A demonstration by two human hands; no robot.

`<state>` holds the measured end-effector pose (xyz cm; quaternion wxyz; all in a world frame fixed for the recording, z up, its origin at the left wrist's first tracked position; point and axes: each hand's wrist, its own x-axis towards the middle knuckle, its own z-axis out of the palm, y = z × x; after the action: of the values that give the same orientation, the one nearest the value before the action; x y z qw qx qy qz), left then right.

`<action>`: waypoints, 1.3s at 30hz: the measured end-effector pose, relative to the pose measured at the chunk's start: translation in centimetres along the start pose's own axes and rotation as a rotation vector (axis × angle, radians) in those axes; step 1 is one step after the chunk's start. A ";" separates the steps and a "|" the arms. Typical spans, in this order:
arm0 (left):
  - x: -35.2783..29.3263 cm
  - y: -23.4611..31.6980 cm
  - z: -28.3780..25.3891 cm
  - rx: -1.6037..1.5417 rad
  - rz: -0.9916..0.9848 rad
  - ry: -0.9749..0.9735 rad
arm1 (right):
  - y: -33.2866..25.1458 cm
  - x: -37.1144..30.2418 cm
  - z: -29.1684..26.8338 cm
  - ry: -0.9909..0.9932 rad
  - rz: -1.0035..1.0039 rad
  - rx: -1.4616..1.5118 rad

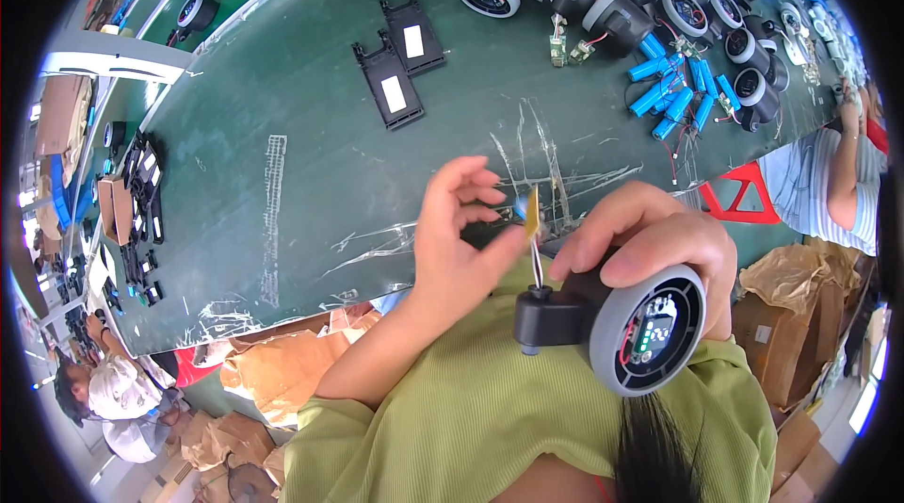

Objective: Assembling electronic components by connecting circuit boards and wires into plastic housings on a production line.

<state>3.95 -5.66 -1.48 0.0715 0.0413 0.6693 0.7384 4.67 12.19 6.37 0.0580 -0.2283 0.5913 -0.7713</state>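
Observation:
My right hand (664,244) is wrapped over a black cylindrical device (560,319) with a grey ring and a round face showing circuitry and lit digits. A short black arm juts from its left side. Thin wires (537,263) rise from that arm to a small yellow piece (533,211), seen nearly edge-on, with something blue beside it. My left hand (461,235) is just left of the yellow piece, fingers half curled and apart. Its thumb tip is close to the piece; whether it touches I cannot tell.
Two flat black plastic housings (388,84) lie on the green table (311,164). Blue cylindrical cells (673,98) and many similar black devices (621,18) crowd the far right. Other people sit at the right edge and lower left. Cardboard boxes (782,315) stand at the right.

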 end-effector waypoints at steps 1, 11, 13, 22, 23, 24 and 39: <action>0.5 0.3 -0.5 0.184 0.102 -0.014 | 0.0 0.1 0.0 0.013 0.016 -0.015; 1.6 2.5 -4.7 0.611 0.221 -0.018 | 2.8 2.5 -2.7 0.117 0.351 0.610; 4.7 3.3 -5.7 0.621 0.163 0.131 | 3.6 4.6 -3.2 0.139 0.228 0.391; 14.4 3.0 -7.9 0.922 -0.040 0.051 | 4.3 14.0 -5.1 -0.011 0.099 -0.129; 14.5 2.8 -7.6 1.009 -0.035 0.041 | 4.4 14.4 -5.2 -0.030 0.114 -0.142; 14.4 2.9 -7.2 1.097 -0.035 0.031 | 5.1 14.7 -5.5 -0.061 0.077 -0.210; 35.7 9.5 -21.6 1.904 0.190 0.264 | 9.2 36.7 -8.1 -0.244 -0.050 -0.790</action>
<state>-35.16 -22.04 4.59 -0.1276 0.0526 0.9840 -0.1124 -33.02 3.48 6.59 0.0169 -0.3372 0.8249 -0.4534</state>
